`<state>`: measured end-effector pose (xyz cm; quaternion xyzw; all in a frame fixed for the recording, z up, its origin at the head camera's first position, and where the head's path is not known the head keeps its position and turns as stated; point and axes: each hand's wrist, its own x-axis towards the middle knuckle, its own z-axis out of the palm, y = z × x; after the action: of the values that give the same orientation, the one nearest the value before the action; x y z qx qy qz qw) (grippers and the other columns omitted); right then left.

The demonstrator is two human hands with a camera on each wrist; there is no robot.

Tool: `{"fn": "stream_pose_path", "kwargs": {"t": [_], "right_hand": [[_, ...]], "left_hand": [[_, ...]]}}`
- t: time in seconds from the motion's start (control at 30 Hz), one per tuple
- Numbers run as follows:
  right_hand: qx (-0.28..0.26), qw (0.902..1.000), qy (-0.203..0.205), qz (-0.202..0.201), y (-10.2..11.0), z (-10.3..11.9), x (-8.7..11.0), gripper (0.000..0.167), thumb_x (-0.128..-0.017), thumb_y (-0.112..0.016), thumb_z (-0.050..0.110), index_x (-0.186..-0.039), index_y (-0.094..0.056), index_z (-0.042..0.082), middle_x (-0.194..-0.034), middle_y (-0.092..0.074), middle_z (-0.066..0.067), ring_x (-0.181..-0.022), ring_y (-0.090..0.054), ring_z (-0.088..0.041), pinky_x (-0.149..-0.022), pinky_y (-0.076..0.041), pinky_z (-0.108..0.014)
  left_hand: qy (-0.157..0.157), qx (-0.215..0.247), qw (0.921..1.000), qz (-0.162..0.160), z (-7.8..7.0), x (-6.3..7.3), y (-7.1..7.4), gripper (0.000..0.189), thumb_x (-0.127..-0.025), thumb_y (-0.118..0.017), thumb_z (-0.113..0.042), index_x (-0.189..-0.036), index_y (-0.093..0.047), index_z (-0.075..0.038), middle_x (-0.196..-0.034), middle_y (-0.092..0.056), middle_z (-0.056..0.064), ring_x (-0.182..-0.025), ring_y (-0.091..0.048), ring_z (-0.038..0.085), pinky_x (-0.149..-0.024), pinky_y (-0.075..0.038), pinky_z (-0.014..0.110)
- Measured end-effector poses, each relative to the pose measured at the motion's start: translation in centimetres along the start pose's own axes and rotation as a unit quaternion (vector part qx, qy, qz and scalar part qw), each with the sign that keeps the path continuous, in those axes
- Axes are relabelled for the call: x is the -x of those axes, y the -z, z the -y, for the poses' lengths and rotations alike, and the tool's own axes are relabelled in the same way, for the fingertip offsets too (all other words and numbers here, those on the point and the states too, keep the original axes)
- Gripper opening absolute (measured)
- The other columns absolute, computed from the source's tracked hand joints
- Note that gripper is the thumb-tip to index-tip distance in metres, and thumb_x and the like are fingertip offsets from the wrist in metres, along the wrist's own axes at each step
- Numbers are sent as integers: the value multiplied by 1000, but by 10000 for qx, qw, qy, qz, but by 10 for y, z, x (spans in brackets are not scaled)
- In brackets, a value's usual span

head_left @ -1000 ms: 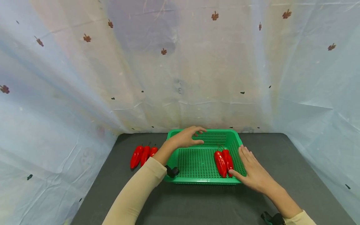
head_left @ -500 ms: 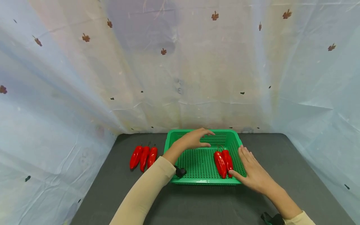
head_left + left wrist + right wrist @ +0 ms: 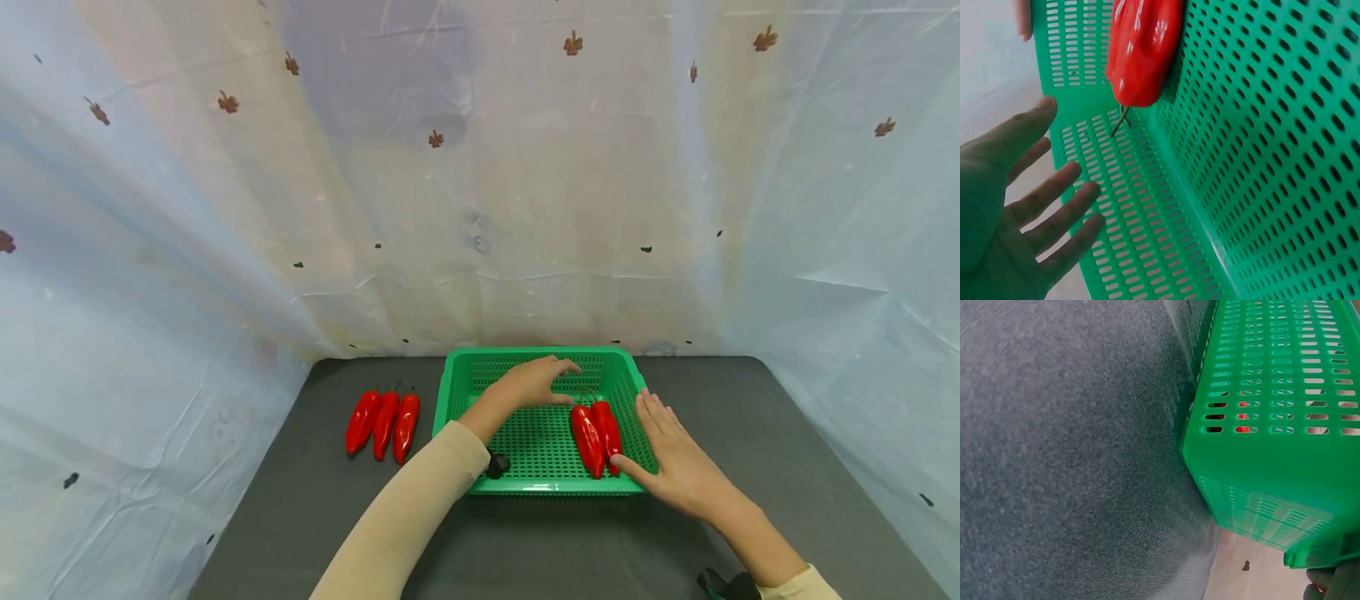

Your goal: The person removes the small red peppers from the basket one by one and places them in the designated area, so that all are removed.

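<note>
My left hand (image 3: 528, 383) hovers over the green plastic basket (image 3: 450, 400), fingers spread and holding nothing. In the left wrist view this hand (image 3: 1029, 200) is apart from the red chili pepper (image 3: 1141, 53), whose thin stem points towards the basket's end. Two glossy red peppers lie side by side in the basket's right part, a left one (image 3: 587, 442) and a right one (image 3: 608, 435). Along the basket's right rim rests my right hand (image 3: 675, 462), its fingers straight and its thumb tip by the right pepper. The right wrist view shows only its fingertips (image 3: 1329, 582) at the rim.
Three more red peppers (image 3: 384, 423) lie in a row on the dark grey tabletop (image 3: 540, 550), left of the basket. A pale plastic sheet (image 3: 525, 208) with small leaf prints hangs behind and at both sides of the table.
My left hand has moved right across the basket, towards the two peppers inside, uncovering the third pepper on the table. The right hand stays at the rim.
</note>
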<state>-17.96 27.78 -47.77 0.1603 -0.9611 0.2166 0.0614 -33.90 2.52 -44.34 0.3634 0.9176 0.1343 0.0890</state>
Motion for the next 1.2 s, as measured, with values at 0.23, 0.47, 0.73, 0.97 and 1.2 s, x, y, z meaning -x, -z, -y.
{"fn": "stream_pose_path", "kwargs": {"t": [0.23, 0.47, 0.73, 0.97, 1.2], "right_hand": [[-24, 10000, -11, -11, -4, -3, 0, 105, -103, -64, 61, -169, -17, -5, -178, -11, -24, -163, -10, -47, -134, -5, -50], [-24, 9999, -106, 44, -3, -2, -1, 105, -102, -64, 62, -170, -15, -3, -178, -10, -22, -164, -10, -46, -129, -16, -65], [-6, 10000, -69, 21, -3, -3, -2, 105, -102, -65, 61, -170, -16, -4, -178, -11, -23, -163, -12, -46, -129, -18, -64], [37, 10000, -39, -3, -2, -3, -2, 105, -102, -65, 61, -169, -17, -4, -178, -11, -23, -164, -12, -46, -131, -16, -60], [19, 10000, -47, -8, -2, -2, -1, 105, -102, -65, 61, -169, -18, -5, -178, -12, -24, -164, -12, -45, -132, -15, -58]], "left_hand": [[250, 250, 9988, 351, -11, -7, -9, 60, -104, -73, -43, -157, -54, -24, -149, -62, 4, -136, -60, 19, -107, -54, 42], [451, 607, 9950, 646, -13, -6, -13, 58, -103, -74, -44, -154, -55, -23, -143, -66, 8, -130, -63, 23, -103, -55, 43], [420, 920, 9899, 988, -8, -10, -19, 58, -102, -77, -37, -152, -55, -19, -139, -67, 11, -124, -65, 22, -96, -57, 37], [356, 951, 9876, 1198, -7, -16, -26, 58, -100, -81, -34, -150, -56, -20, -132, -70, 8, -116, -68, 20, -94, -57, 35], [220, 706, 9894, 1251, -13, -22, -30, 58, -100, -81, -33, -150, -57, -19, -130, -70, 4, -113, -68, 17, -95, -56, 34]]}}
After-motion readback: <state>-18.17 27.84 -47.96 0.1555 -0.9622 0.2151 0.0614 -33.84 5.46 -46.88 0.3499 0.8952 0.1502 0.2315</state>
